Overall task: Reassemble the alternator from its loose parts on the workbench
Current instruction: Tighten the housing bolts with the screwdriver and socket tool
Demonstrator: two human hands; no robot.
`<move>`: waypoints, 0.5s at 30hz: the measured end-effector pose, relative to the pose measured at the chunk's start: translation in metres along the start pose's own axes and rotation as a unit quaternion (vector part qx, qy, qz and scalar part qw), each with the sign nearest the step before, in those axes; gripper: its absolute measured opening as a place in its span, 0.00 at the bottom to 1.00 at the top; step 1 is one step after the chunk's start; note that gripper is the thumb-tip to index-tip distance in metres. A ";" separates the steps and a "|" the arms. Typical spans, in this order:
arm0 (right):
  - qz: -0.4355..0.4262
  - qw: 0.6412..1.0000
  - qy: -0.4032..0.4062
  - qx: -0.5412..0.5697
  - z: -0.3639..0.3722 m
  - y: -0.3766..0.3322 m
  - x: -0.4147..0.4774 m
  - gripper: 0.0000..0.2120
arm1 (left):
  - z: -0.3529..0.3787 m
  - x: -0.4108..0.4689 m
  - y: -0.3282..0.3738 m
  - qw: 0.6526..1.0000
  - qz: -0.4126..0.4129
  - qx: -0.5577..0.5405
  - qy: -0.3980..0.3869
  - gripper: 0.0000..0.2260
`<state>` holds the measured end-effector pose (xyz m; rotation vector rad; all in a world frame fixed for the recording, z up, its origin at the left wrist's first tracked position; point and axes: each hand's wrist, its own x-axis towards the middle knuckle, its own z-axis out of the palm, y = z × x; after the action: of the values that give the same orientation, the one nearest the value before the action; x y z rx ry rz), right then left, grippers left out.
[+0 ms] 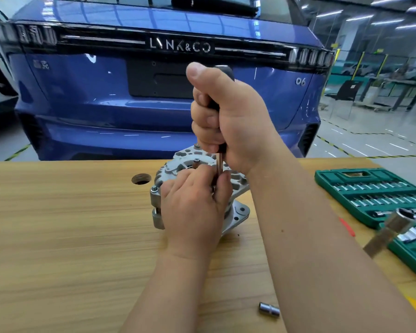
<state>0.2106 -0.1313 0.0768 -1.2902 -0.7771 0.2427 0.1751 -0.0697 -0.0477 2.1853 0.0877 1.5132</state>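
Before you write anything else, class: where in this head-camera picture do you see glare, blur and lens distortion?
Head view: ceiling lights streak as glare across the blue car's tailgate; its rear light bar bows from wide-angle distortion; the large socket by the green socket set is blurred; the alternator and the right hand gripping the screwdriver are sharp.

Silver cast alternator [171, 168] is being stood on end at mid of wooden bench [58, 224], vented rear hsg up; black-handled screwdriver [219, 162] is being held upright w/ tip at its top.
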 end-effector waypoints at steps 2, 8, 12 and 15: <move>-0.042 0.991 0.120 -0.046 0.009 0.001 -0.005 0.20 | 0.000 0.001 0.007 1.000 -0.018 -0.004 0.016 0.14; -0.073 0.968 0.205 -0.123 0.009 0.003 -0.008 0.23 | 0.000 0.002 0.007 0.998 0.042 0.027 0.025 0.15; 0.029 0.991 -0.127 -0.012 -0.031 -0.009 0.008 0.07 | -0.006 0.007 0.001 0.997 0.061 0.034 -0.042 0.18; 0.047 0.953 -0.272 0.122 -0.037 -0.008 0.015 0.12 | -0.013 0.014 -0.011 0.991 0.081 -0.010 -0.107 0.16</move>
<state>0.2430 -0.1539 0.0875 -1.0317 -1.1128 0.7703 0.1714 -0.0507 -0.0363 2.3709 -0.1782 1.3442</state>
